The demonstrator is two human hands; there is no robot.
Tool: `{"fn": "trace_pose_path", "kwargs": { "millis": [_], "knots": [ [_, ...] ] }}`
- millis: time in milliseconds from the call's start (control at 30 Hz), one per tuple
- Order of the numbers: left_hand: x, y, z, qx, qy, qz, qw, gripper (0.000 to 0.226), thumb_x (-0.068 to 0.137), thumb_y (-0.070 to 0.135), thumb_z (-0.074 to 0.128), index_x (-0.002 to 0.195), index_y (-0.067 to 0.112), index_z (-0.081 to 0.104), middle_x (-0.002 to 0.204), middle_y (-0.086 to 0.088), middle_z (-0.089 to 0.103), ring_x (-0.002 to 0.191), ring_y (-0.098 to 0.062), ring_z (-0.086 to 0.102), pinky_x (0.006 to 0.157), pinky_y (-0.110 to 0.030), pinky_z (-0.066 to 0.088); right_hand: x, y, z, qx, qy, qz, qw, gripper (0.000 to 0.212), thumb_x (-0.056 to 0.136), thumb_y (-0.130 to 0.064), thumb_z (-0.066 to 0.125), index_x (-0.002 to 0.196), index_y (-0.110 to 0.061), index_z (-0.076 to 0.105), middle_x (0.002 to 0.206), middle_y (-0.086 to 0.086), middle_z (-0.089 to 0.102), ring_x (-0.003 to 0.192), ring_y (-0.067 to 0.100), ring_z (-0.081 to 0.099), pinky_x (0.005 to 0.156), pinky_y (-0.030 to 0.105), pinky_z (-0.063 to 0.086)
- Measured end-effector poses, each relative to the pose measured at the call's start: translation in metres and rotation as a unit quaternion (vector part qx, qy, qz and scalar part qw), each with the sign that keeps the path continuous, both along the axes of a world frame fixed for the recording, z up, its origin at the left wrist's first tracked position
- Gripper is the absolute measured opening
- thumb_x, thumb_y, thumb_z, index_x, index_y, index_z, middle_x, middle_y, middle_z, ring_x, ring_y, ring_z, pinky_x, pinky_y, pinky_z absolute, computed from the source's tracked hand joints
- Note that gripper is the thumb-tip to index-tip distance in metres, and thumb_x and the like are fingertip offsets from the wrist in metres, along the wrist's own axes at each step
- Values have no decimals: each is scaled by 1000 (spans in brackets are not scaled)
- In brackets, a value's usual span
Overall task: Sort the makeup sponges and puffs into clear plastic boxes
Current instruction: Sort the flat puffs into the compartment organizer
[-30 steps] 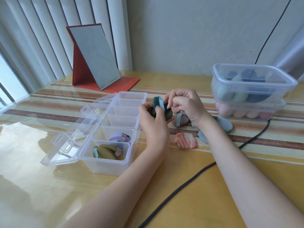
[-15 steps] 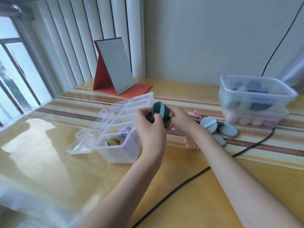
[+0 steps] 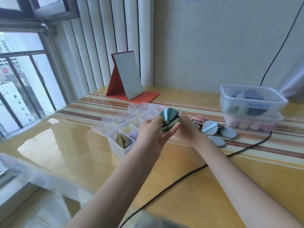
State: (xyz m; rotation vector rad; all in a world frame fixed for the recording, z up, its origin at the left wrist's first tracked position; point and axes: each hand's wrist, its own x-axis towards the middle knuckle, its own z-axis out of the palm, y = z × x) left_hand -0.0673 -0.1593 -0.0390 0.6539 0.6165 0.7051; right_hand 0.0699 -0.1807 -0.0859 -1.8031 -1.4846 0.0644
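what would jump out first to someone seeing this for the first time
Both hands, left hand and right hand, hold a stack of dark green puffs above the compartment box at table centre. Behind stands a red folding mirror; at right, stacked clear tubs hold sponges.

Your left hand [image 3: 152, 134] and right hand [image 3: 185, 129] are bare — no gloves, rings or watch. Behind each hand your forearm shows no sleeve — uncovered to the frame's edge.
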Motion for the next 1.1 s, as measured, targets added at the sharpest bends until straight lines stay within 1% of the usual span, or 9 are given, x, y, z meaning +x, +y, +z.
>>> {"fn": "trace_pose_path", "kwargs": {
  "millis": [100, 167, 233, 333, 400, 500, 633, 867, 1100],
  "knots": [
    [-8, 15, 10, 79, 43, 3, 996, 24, 92, -6, 40, 115, -4, 49, 108, -29, 58, 55, -24, 70, 47, -21, 54, -3, -15, 10, -74, -92, 31, 993, 14, 90, -23, 66, 101, -15, 67, 83, -19, 48, 77, 3, 50, 66, 21, 36],
    [-14, 32, 10, 190, 109, 48, 975, 21, 91, -6, 42, 109, 2, 49, 104, -23, 59, 57, -21, 70, 51, -25, 57, -5, -24, 15, -113, -98, 28, 988, 5, 88, -35, 66, 85, -32, 66, 79, -17, 53, 70, 3, 44, 64, 25, 34],
    [-20, 47, 6, 290, 165, 65, 941, 16, 90, -5, 47, 100, 7, 48, 104, -19, 60, 68, -23, 71, 57, -32, 60, -7, -32, 17, -103, -68, 37, 992, 15, 93, -33, 58, 81, -37, 65, 78, -11, 61, 64, 5, 43, 61, 25, 35],
    [-28, 60, -6, 367, 209, 31, 906, 11, 92, 0, 54, 98, 8, 50, 114, -18, 59, 82, -26, 68, 60, -37, 60, -9, -33, 28, -37, 62, 13, 997, 20, 100, -23, 46, 96, -28, 64, 79, -3, 67, 57, 7, 51, 57, 19, 41],
    [-31, 62, -13, 383, 211, 14, 899, 12, 93, 2, 55, 104, 6, 52, 115, -16, 59, 83, -22, 68, 60, -36, 60, -10, -26, 34, 8, 139, 3, 990, 18, 101, -29, 44, 110, -21, 59, 83, 4, 66, 59, 13, 57, 58, 25, 48],
    [-30, 63, -16, 391, 193, -1, 900, 11, 93, 2, 54, 103, 7, 53, 117, -15, 58, 89, -25, 67, 63, -37, 61, -20, -5, 40, -12, 132, 0, 991, 27, 97, -40, 50, 119, -24, 53, 98, 3, 61, 66, 15, 60, 54, 26, 51],
    [-28, 66, -19, 388, 192, -5, 901, 15, 93, 1, 53, 107, 8, 54, 117, -14, 57, 92, -27, 67, 69, -41, 61, -26, 24, 40, 13, 122, -6, 992, 9, 90, -24, 66, 92, -17, 60, 90, 6, 66, 67, 16, 60, 48, 21, 46],
    [-27, 75, -21, 353, 165, 114, 914, 33, 90, -15, 39, 109, 10, 48, 104, -3, 52, 95, -20, 61, 62, -27, 60, -20, 20, 61, 9, 157, -16, 987, 17, 84, -16, 71, 75, -10, 57, 71, 5, 65, 54, 11, 59, 47, 23, 47],
    [-27, 76, -28, 473, 199, 176, 840, 43, 84, -13, 36, 99, 26, 47, 103, 6, 53, 105, -28, 58, 75, -42, 60, -61, 30, 48, -154, -17, -1, 988, 30, 72, -16, 74, 52, -20, 51, 63, -3, 59, 55, 15, 51, 49, 23, 33]
  ]
}}
